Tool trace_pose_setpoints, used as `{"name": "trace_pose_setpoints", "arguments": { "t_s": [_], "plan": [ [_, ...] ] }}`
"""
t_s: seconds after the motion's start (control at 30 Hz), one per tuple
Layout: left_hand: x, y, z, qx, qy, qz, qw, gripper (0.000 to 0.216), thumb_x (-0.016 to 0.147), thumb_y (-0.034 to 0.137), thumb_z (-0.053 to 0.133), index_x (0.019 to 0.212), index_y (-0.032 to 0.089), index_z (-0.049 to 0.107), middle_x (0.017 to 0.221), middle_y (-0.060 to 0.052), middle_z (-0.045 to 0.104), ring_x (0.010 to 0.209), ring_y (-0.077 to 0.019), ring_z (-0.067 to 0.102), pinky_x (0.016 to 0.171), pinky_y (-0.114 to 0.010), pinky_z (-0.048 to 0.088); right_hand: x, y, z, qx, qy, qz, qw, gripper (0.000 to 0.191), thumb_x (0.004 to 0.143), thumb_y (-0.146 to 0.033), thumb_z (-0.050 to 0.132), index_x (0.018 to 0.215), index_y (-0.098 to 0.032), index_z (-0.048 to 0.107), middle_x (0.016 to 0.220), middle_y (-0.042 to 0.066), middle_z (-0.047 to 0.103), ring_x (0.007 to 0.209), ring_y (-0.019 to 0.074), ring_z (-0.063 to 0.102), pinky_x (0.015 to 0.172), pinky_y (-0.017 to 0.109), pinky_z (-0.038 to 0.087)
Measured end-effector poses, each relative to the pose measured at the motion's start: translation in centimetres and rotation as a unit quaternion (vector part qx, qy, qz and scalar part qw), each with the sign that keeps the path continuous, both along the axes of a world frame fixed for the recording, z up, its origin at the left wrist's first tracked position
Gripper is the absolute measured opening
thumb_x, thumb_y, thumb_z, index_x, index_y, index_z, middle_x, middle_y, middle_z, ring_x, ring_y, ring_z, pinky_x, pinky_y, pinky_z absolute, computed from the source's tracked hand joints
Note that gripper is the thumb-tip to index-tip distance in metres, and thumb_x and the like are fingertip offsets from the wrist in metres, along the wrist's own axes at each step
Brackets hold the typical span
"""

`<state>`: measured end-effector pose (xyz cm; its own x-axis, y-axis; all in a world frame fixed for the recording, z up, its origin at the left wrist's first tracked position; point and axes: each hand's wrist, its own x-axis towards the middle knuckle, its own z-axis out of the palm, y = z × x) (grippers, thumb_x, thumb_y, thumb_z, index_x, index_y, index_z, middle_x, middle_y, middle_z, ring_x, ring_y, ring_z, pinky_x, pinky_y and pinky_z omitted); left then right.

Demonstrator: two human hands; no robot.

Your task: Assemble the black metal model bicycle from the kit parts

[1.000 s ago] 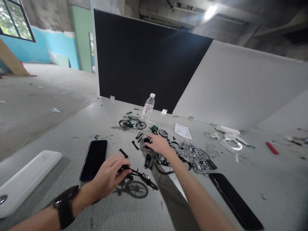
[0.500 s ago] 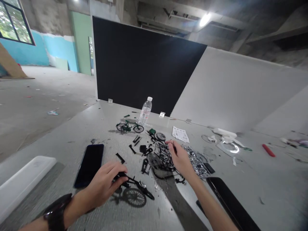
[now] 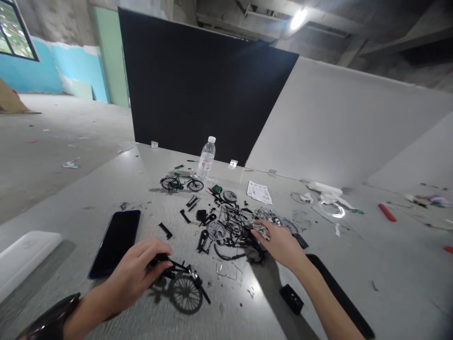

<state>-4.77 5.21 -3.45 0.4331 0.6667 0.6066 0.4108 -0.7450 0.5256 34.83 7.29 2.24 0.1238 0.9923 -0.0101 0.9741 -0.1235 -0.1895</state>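
Note:
My left hand (image 3: pixel 143 267) is closed around the rear part of a black model bicycle (image 3: pixel 184 267) and holds it just over the table at the near left; its front wheel points right. Over the heap of black and silvery model parts (image 3: pixel 231 226) is my right hand (image 3: pixel 278 241), thumb and forefinger apart, its fingertips near or touching the parts. Whether anything lies beneath its other fingers is hidden. A finished-looking green model bicycle (image 3: pixel 180 183) stands behind the heap. Loose black pieces (image 3: pixel 165 230) lie between the hands.
A phone (image 3: pixel 116 243) lies beside my left hand, with a white bar (image 3: pixel 26 257) further left. A water bottle (image 3: pixel 206 159) and printed sheet (image 3: pixel 259 192) are at the back. A small black box (image 3: pixel 292 299) and long black case (image 3: pixel 336 293) flank my right forearm. A red object (image 3: pixel 387 212) lies far right.
My right hand has lowered onto the heap and its fingers have parted; the thin dark piece seen between them before no longer shows. My left hand keeps its hold. The whole view has shifted slightly.

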Motion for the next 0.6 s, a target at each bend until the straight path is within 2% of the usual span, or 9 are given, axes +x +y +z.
{"name": "trace_pose_setpoints", "arguments": {
  "t_s": [0.1, 0.27, 0.4, 0.6],
  "plan": [
    [-0.1, 0.1, -0.2, 0.001, -0.001, 0.008, 1.000, 0.004, 0.099, 0.026, 0.058, 0.100, 0.025, 0.061, 0.085, -0.001, 0.069, 0.077, -0.0158, 0.067, 0.074, -0.023, 0.055, 0.4, -0.4, -0.2, -0.017, -0.003, 0.010, 1.000, 0.044, 0.096, -0.052, 0.047, 0.123, -0.024, 0.067, 0.079, 0.008, 0.073, 0.069, 0.0267, 0.069, 0.058, 0.032, 0.044],
    [-0.1, 0.2, -0.4, -0.005, 0.003, 0.004, 1.000, 0.007, 0.098, 0.028, 0.057, 0.098, 0.024, 0.063, 0.085, -0.002, 0.070, 0.076, -0.0167, 0.068, 0.072, -0.024, 0.056, 0.3, -0.6, -0.4, -0.003, -0.045, 0.013, 0.999, 0.025, 0.097, -0.035, 0.051, 0.107, -0.025, 0.071, 0.086, 0.006, 0.075, 0.080, 0.0258, 0.069, 0.065, 0.032, 0.043],
    [0.0, 0.1, -0.5, -0.005, 0.001, 0.006, 1.000, 0.006, 0.098, 0.029, 0.058, 0.098, 0.025, 0.063, 0.086, -0.001, 0.071, 0.078, -0.0164, 0.069, 0.075, -0.024, 0.056, 0.3, -0.7, -0.3, 0.001, -0.059, 0.001, 0.998, 0.022, 0.097, -0.035, 0.051, 0.100, -0.025, 0.071, 0.087, 0.007, 0.075, 0.082, 0.0258, 0.068, 0.062, 0.030, 0.041],
    [-0.1, -0.1, -0.3, -0.025, -0.002, 0.005, 1.000, 0.014, 0.100, 0.034, 0.055, 0.094, 0.024, 0.064, 0.082, -0.002, 0.071, 0.074, -0.0178, 0.069, 0.071, -0.025, 0.057, 1.4, -0.7, -0.3, -0.009, -0.067, -0.001, 0.998, 0.029, 0.094, -0.035, 0.059, 0.121, -0.025, 0.068, 0.094, 0.008, 0.076, 0.077, 0.0248, 0.070, 0.060, 0.029, 0.045]
  ]
}}
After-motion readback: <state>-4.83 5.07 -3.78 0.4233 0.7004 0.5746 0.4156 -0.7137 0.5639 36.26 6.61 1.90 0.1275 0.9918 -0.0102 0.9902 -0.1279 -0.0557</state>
